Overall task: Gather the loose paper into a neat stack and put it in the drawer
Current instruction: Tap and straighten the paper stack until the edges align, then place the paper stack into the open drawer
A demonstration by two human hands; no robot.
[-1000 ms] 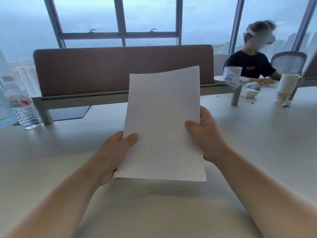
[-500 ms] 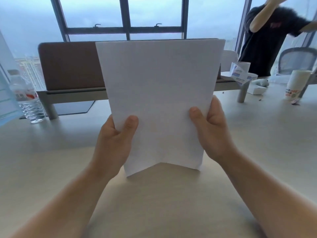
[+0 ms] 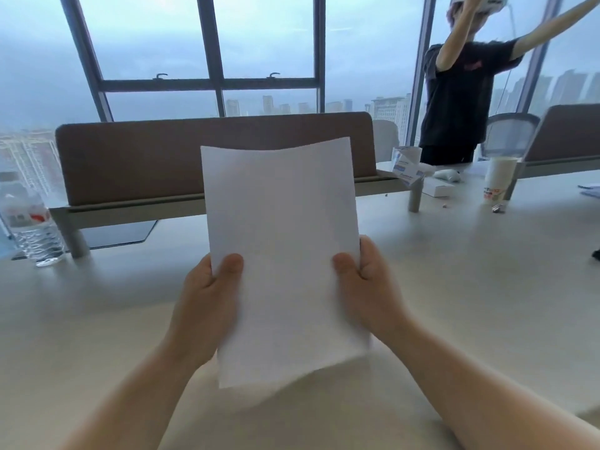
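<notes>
A stack of white paper [image 3: 282,241] stands nearly upright over the pale desk [image 3: 470,303], straight in front of me. My left hand [image 3: 203,306] grips its left edge, thumb on the front face. My right hand [image 3: 370,287] grips the right edge the same way. The lower edge of the paper is blurred and hangs just above the desk; its top edge curls slightly. No drawer is in view.
A brown divider panel [image 3: 136,157] runs across the back of the desk. A water bottle [image 3: 31,225] stands at far left. At back right are a paper cup [image 3: 498,180], a small carton [image 3: 407,168] and a standing person [image 3: 461,92] with raised arms.
Both hands have raised the paper from tilted flat to upright, then brought it down toward the desk. The person at back right has stood up and lifted both arms.
</notes>
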